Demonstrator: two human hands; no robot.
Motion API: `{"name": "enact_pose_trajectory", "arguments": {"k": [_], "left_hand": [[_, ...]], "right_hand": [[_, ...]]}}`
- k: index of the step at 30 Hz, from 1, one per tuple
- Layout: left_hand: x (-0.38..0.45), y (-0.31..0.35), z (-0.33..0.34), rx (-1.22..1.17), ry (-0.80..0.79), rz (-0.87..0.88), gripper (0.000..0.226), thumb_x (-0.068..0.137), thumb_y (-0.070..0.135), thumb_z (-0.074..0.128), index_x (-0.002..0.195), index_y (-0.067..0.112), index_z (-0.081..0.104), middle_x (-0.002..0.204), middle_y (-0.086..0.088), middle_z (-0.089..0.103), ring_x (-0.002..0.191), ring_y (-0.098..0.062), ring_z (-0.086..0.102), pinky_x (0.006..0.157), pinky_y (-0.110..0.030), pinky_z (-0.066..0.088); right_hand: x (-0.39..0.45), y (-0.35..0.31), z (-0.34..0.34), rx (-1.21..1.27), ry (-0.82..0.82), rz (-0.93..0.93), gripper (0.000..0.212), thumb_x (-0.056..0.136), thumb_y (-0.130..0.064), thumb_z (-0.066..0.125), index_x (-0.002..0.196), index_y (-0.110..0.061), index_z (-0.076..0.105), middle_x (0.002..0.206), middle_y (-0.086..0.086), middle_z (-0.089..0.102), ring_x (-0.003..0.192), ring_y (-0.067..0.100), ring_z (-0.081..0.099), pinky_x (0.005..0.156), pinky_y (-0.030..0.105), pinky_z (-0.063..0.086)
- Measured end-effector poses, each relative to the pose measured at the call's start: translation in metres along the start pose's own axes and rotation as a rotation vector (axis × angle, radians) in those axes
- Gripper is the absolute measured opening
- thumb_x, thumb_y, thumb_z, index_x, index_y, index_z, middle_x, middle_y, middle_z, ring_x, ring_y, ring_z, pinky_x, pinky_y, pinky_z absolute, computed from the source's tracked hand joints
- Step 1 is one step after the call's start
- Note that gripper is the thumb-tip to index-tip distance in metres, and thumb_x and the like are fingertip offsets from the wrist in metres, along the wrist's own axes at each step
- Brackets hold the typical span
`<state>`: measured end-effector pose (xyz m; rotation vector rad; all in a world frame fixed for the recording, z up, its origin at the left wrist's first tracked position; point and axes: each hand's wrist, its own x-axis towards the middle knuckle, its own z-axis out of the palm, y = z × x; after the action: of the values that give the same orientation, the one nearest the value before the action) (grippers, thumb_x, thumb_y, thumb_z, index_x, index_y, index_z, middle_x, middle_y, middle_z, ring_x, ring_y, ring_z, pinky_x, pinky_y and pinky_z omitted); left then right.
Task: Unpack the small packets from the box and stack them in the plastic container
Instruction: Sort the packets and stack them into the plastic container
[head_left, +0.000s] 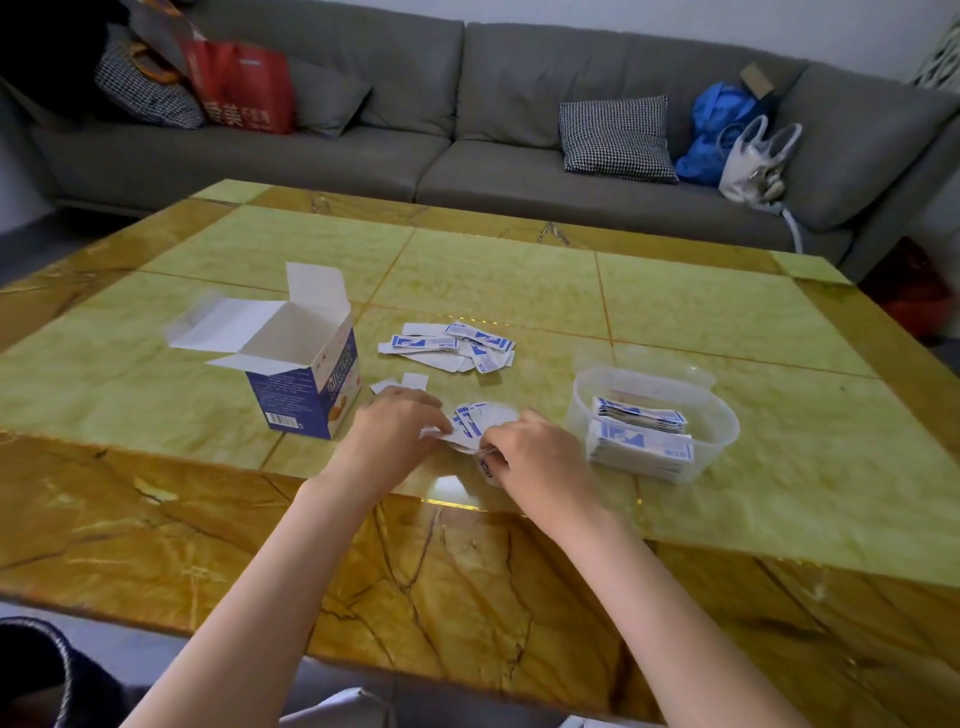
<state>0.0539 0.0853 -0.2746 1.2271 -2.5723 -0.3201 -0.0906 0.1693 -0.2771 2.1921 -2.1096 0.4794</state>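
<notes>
Gathering step: my left hand (395, 426) and right hand (524, 447) pinch a fanned bundle of packets (475, 423) over the counter (519, 291), which I judge goes next into the plastic container (727, 415) alongside.

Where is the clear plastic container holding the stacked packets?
In the head view, the clear plastic container sits on the yellow-green marble table, right of the person's right hand, with blue-and-white packets stacked inside.
</notes>
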Motion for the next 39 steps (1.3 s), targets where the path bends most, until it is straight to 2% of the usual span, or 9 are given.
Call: {"name": "enact_pose_trajectory", "arguments": {"k": [7,12,16,18,26,29,31,35,39], "left_hand": [[-0.005,0.015,-0.009,-0.224,0.159,-0.054,0.020,0.087,0.013,0.059,0.103,0.016,0.071,0.102,-0.001,0.070,0.094,-0.016,0.060,0.081,-0.027,0.047],[-0.012,0.025,-0.009,-0.354,0.053,-0.046,0.021,0.089,0.019,0.057,0.107,0.016,0.067,0.093,0.003,0.067,0.083,-0.010,0.056,0.065,-0.011,0.039],[-0.011,0.026,-0.013,-0.525,0.087,-0.184,0.020,0.089,0.023,0.059,0.086,0.007,0.071,0.069,-0.013,0.061,0.062,-0.017,0.045,0.054,-0.024,0.029],[-0.010,0.027,-0.016,-0.610,0.062,-0.245,0.017,0.088,0.023,0.060,0.084,0.010,0.071,0.064,-0.009,0.055,0.056,-0.015,0.039,0.053,-0.023,0.029],[-0.010,0.025,-0.020,-0.906,0.051,-0.474,0.001,0.087,0.019,0.062,0.088,0.019,0.062,0.073,0.006,0.063,0.068,-0.007,0.056,0.059,-0.018,0.044],[-0.010,0.025,-0.021,-0.909,0.063,-0.502,0.004,0.086,0.020,0.063,0.090,0.017,0.063,0.072,0.005,0.063,0.064,-0.006,0.054,0.056,-0.017,0.043],[-0.010,0.023,-0.022,-0.901,0.095,-0.529,0.013,0.086,0.021,0.063,0.096,0.013,0.067,0.070,0.003,0.062,0.060,-0.008,0.051,0.055,-0.018,0.040],[-0.011,0.019,-0.026,-0.745,0.149,-0.532,0.024,0.086,0.023,0.063,0.104,0.008,0.068,0.072,-0.003,0.063,0.059,-0.013,0.048,0.057,-0.025,0.040],[-0.013,0.023,-0.029,-0.747,0.145,-0.454,0.019,0.085,0.025,0.064,0.098,0.011,0.069,0.071,-0.004,0.063,0.058,-0.014,0.049,0.055,-0.025,0.040]], "right_hand": [[0.006,0.002,-0.012,0.385,0.172,0.124,0.008,0.083,-0.019,0.065,0.082,-0.011,0.064,0.082,-0.004,0.059,0.083,0.012,0.049,0.068,0.026,0.046],[0.009,0.000,-0.023,0.644,0.225,0.283,0.014,0.082,-0.018,0.068,0.075,-0.018,0.056,0.067,-0.013,0.054,0.062,-0.003,0.051,0.058,0.005,0.040],[0.012,0.003,-0.026,0.727,0.310,0.315,0.004,0.083,-0.017,0.067,0.082,-0.014,0.068,0.071,-0.013,0.061,0.065,-0.004,0.055,0.059,0.004,0.042],[0.014,0.004,-0.027,0.739,0.332,0.333,0.010,0.084,-0.015,0.066,0.089,-0.010,0.072,0.076,-0.009,0.064,0.068,-0.005,0.056,0.063,0.003,0.043],[0.018,0.009,-0.028,0.732,0.414,0.428,0.003,0.084,-0.018,0.067,0.083,-0.016,0.069,0.064,-0.014,0.060,0.047,-0.002,0.052,0.048,0.009,0.040],[0.017,0.008,-0.027,0.755,0.286,0.434,0.007,0.086,-0.015,0.063,0.091,-0.009,0.066,0.067,-0.006,0.063,0.037,0.001,0.051,0.040,0.011,0.039],[0.014,0.004,-0.025,0.687,0.132,0.419,0.017,0.089,-0.014,0.060,0.105,-0.009,0.062,0.080,-0.001,0.065,0.045,0.001,0.055,0.046,0.011,0.043],[0.007,0.000,-0.024,0.136,0.060,0.250,0.036,0.094,-0.027,0.049,0.128,-0.015,0.048,0.122,-0.001,0.054,0.110,0.013,0.051,0.088,0.022,0.042],[0.013,-0.007,-0.027,0.501,0.129,0.286,0.032,0.089,-0.034,0.056,0.113,-0.012,0.060,0.106,-0.003,0.061,0.091,0.010,0.055,0.076,0.017,0.044]]}}
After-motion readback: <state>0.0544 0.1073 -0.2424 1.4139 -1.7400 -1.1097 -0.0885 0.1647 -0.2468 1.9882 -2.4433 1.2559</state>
